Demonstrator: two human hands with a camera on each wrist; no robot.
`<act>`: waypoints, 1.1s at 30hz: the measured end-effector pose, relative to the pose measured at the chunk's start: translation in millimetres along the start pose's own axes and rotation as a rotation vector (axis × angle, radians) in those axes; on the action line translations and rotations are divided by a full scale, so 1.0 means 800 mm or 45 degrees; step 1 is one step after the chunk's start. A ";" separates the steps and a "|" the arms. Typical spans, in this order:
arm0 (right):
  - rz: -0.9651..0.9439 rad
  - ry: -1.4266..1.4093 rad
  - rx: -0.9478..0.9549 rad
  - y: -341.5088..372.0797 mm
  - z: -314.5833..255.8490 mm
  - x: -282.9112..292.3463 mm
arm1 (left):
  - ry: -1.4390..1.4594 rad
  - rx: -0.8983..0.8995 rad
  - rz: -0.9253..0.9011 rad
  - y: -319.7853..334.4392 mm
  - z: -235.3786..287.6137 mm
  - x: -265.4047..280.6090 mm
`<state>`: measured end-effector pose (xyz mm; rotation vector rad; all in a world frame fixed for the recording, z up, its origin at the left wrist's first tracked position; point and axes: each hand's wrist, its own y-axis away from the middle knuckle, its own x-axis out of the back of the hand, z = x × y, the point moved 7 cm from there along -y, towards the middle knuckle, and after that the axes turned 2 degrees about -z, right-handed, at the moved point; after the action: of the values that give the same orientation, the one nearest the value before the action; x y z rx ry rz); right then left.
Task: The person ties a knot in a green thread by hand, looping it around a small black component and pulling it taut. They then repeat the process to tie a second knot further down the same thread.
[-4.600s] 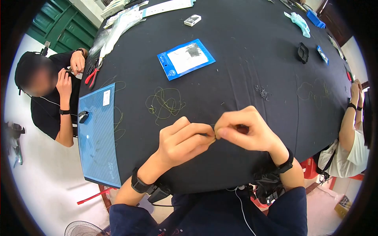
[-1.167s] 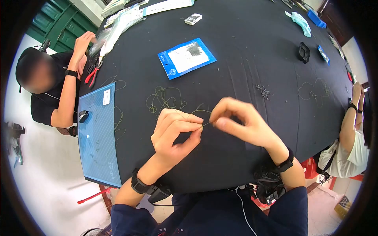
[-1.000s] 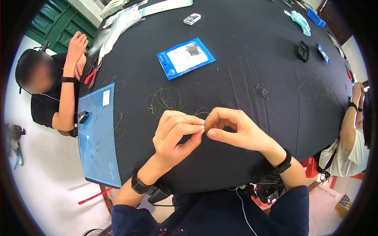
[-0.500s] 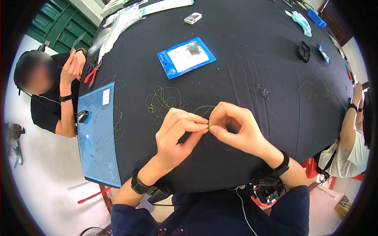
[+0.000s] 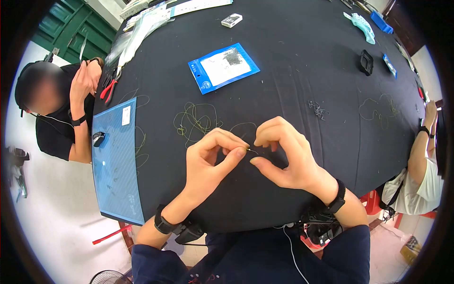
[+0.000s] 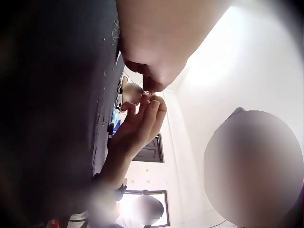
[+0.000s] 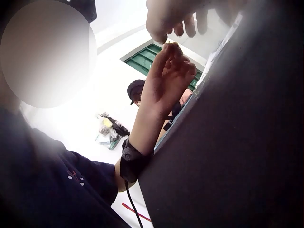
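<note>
My left hand (image 5: 204,163) pinches a thin green line (image 5: 242,123) between thumb and index finger, and a short end of it sticks out toward the right. A loop of this line rises beyond the fingertips and arcs over to the right index finger. Close by on the right, my right hand (image 5: 295,158) has its thumb and index finger spread apart around that short end. In the right wrist view the left hand (image 7: 166,85) points its fingertips up at the right hand's fingers (image 7: 161,33). What sits at the pinched spot is too small to make out.
Ahead lie a tangle of green line (image 5: 208,124), a blue-edged packet (image 5: 224,68) and a small dark heap (image 5: 318,110). A blue folder (image 5: 115,165) and red-handled pliers (image 5: 109,90) are at left. Another person (image 5: 61,113) sits there; a second person's arm (image 5: 421,137) shows at right.
My right thumb and index finger have parted from the left fingertips, where they were pinched together half a second ago. The left hand has turned slightly, thumb now on top of the line.
</note>
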<state>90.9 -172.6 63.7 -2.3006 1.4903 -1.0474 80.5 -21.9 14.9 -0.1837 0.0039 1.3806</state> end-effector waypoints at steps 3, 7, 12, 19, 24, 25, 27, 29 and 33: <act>-0.028 -0.212 -0.176 0.004 0.010 -0.005 | -0.217 -0.187 0.042 0.002 0.017 0.001; -0.031 -0.337 -0.233 0.010 0.022 -0.011 | -0.354 -0.393 0.055 0.005 0.030 -0.001; -0.067 -0.386 -0.259 0.010 0.025 -0.014 | -0.414 -0.480 0.037 0.005 0.034 -0.002; -0.112 -0.423 -0.289 0.013 0.029 -0.020 | -0.409 -0.476 0.045 0.007 0.036 -0.004; -0.124 -0.433 -0.344 0.013 0.032 -0.021 | -0.356 -0.388 0.083 0.008 0.029 0.000; -0.130 -0.433 -0.352 0.013 0.031 -0.020 | -0.346 -0.385 0.088 0.008 0.028 0.001; -0.186 -0.446 -0.390 0.013 0.028 -0.020 | -0.347 -0.378 0.105 0.009 0.028 0.001; -0.185 -0.446 -0.382 0.013 0.028 -0.019 | -0.343 -0.375 0.119 0.009 0.028 0.002; -0.124 -0.426 -0.313 0.014 0.032 -0.018 | -0.333 -0.388 0.125 0.009 0.029 0.003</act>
<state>96.4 -170.4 33.0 -2.5777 1.4482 -0.4831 71.1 -15.3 36.3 -0.2582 -0.4221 1.4903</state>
